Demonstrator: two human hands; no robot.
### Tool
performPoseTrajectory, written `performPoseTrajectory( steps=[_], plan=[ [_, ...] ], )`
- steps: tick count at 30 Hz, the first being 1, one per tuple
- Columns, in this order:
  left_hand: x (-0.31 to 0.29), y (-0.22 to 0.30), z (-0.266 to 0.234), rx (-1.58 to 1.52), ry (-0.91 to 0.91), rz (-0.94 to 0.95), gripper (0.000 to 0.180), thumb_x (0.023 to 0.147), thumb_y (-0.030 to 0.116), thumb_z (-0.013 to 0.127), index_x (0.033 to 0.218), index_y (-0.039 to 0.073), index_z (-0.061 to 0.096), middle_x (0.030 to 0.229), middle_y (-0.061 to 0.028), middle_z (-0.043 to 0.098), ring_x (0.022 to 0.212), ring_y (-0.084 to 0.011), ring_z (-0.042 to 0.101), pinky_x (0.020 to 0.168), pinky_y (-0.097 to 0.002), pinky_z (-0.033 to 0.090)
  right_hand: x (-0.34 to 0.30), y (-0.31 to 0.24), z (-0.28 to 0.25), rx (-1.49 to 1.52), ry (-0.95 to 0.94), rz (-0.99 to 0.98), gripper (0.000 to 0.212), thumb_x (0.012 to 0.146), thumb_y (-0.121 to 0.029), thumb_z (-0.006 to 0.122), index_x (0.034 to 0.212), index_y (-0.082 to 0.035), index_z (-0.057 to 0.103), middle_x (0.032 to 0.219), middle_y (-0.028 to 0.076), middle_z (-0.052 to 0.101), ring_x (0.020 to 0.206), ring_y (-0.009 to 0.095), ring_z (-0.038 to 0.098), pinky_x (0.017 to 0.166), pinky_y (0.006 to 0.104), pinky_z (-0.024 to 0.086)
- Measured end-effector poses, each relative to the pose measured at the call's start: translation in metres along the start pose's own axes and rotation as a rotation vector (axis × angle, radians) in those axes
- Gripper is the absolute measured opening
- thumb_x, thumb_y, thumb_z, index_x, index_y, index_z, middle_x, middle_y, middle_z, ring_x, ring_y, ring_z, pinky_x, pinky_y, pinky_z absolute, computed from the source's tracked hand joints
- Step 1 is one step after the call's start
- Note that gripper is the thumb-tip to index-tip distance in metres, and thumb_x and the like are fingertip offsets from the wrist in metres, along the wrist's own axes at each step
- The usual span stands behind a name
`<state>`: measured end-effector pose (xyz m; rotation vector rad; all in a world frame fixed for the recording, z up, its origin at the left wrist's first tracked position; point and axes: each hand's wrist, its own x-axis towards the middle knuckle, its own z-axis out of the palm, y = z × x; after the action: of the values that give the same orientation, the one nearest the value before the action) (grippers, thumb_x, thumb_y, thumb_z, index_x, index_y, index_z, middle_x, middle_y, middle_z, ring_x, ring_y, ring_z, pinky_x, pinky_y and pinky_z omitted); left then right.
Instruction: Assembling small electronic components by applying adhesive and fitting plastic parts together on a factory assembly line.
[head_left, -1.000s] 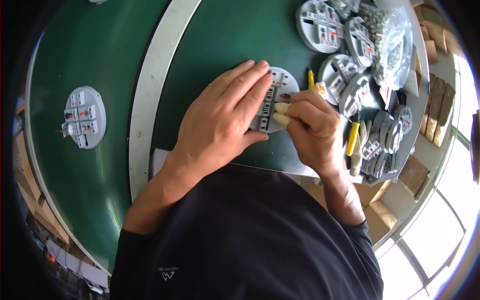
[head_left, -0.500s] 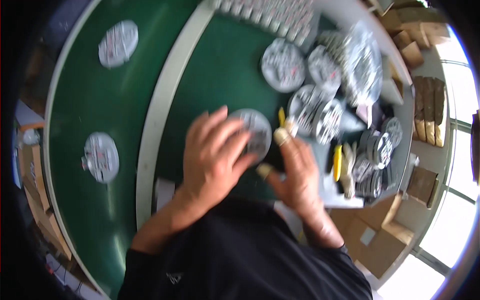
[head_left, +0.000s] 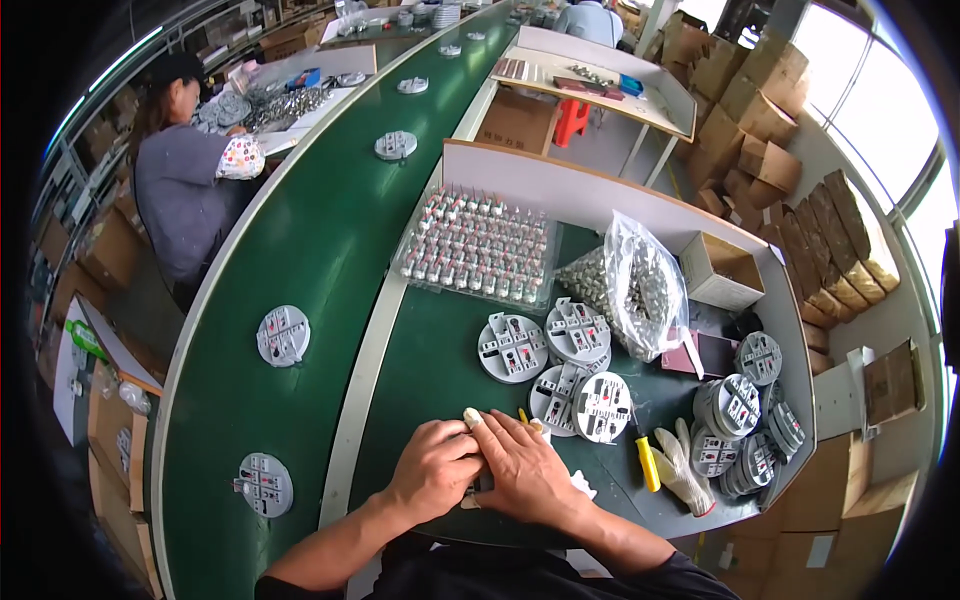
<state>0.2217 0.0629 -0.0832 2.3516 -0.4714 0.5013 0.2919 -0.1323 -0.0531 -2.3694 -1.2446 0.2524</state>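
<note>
Both my hands meet low over the near part of the green work surface. My left hand (head_left: pixel 436 468) is closed, its fingers curled around something that the two hands almost wholly cover. Across it lies my right hand (head_left: pixel 526 468), fingers stretched out and flat, with a pale cover on one fingertip. Just beyond them sit several round grey discs (head_left: pixel 513 348) with white and black fittings, some overlapping. The nearest disc (head_left: pixel 602 407) leans on others. A yellow tip (head_left: pixel 522 415) peeks out beside my right hand.
To the right lie a yellow-handled screwdriver (head_left: pixel 648 462), a white glove (head_left: pixel 686 468) and stacked discs (head_left: pixel 728 405). Beyond stand a tray of small metal parts (head_left: pixel 478 248), a clear bag (head_left: pixel 640 290) and an open box (head_left: pixel 722 270). A conveyor belt (head_left: pixel 335 240) carries discs; a person (head_left: pixel 195 190) sits across it.
My right hand has moved left and now lies over my left hand. The grey disc earlier under my left hand is now hidden. The view has tilted up, showing more of the room.
</note>
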Motion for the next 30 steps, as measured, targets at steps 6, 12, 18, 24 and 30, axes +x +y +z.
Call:
performPoseTrajectory(
  steps=[6, 12, 18, 24, 30],
  plan=[
    [0.003, 0.025, 0.006, 0.141, 0.087, -0.176, 0.016, 0.079, 0.011, 0.086, 0.095, 0.01, 0.084, 0.111, -0.0031, 0.075, 0.115, -0.0321, 0.069, 0.099, -0.0481, 0.053, 0.005, 0.005, 0.001, 0.005, 0.06, -0.027, 0.106, 0.078, -0.036, 0.092, 0.166, -0.002, 0.044, 0.16, 0.019, 0.058, 0.15, 0.039, 0.055, 0.122, 0.0513, 0.047],
    [0.0, 0.032, 0.02, 0.238, 0.237, -0.337, 0.021, 0.078, 0.011, 0.088, 0.098, 0.011, 0.086, 0.115, -0.0034, 0.075, 0.117, -0.032, 0.069, 0.102, -0.0479, 0.051, 0.012, 0.005, 0.005, -0.001, 0.082, -0.04, 0.103, 0.079, -0.032, 0.09, 0.166, -0.001, 0.044, 0.158, 0.02, 0.058, 0.148, 0.039, 0.055, 0.122, 0.0513, 0.047],
    [-0.002, 0.03, 0.013, 0.255, 0.199, -0.225, 0.015, 0.083, 0.012, 0.085, 0.098, 0.008, 0.084, 0.112, -0.0035, 0.076, 0.118, -0.0313, 0.069, 0.101, -0.0479, 0.052, 0.01, 0.003, 0.002, 0.017, 0.068, -0.037, 0.105, 0.077, -0.03, 0.092, 0.166, -0.001, 0.044, 0.158, 0.02, 0.058, 0.148, 0.04, 0.054, 0.122, 0.0521, 0.046],
    [0.008, -0.005, -0.006, 0.085, -0.029, 0.038, 0.015, 0.079, 0.009, 0.086, 0.094, 0.008, 0.084, 0.103, -0.0014, 0.077, 0.114, -0.0307, 0.071, 0.098, -0.0445, 0.053, 0.002, 0.004, -0.001, 0.061, 0.048, -0.002, 0.112, 0.072, -0.03, 0.096, 0.166, 0.002, 0.042, 0.159, 0.021, 0.058, 0.15, 0.041, 0.052, 0.12, 0.054, 0.047],
    [0.003, 0.014, 0.004, 0.117, 0.141, -0.14, 0.012, 0.08, 0.011, 0.085, 0.091, 0.007, 0.082, 0.107, -0.004, 0.076, 0.114, -0.0311, 0.071, 0.098, -0.0458, 0.055, 0.013, 0.004, -0.003, 0.023, 0.035, -0.05, 0.115, 0.07, -0.03, 0.099, 0.166, 0.002, 0.043, 0.153, 0.021, 0.06, 0.144, 0.041, 0.056, 0.119, 0.0515, 0.047]
  ],
)
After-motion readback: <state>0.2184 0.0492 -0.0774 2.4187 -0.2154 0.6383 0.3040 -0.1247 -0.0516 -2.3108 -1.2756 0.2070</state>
